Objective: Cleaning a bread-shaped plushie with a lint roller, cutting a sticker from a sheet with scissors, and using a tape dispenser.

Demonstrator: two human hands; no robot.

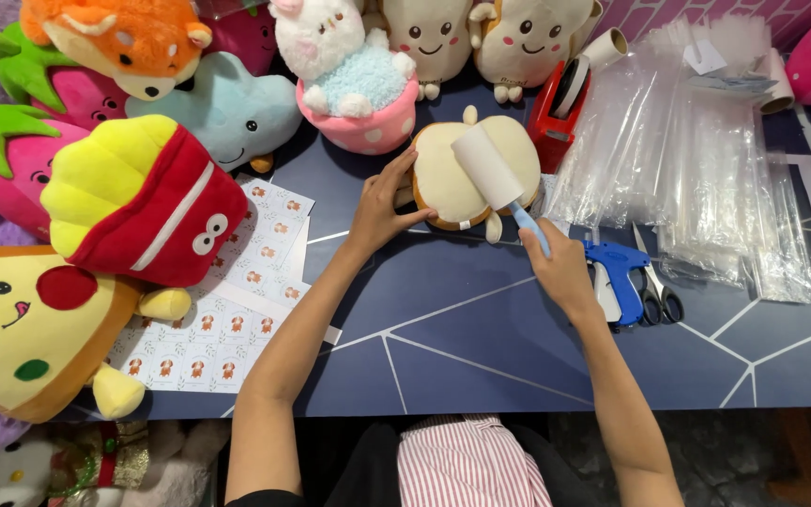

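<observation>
Cream toast plush [448, 178]: left hand [382, 211] pins its edge flat while right hand [560, 268], gripping the lint roller [492, 171], should roll evenly across it.

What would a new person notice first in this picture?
At the centre, the right hand rolls a white lint roller over a toast-shaped plush toy, which the left hand steadies. Bright plush toys crowd the left edge, with a pizza slice and a red box of fries foremost.
</observation>
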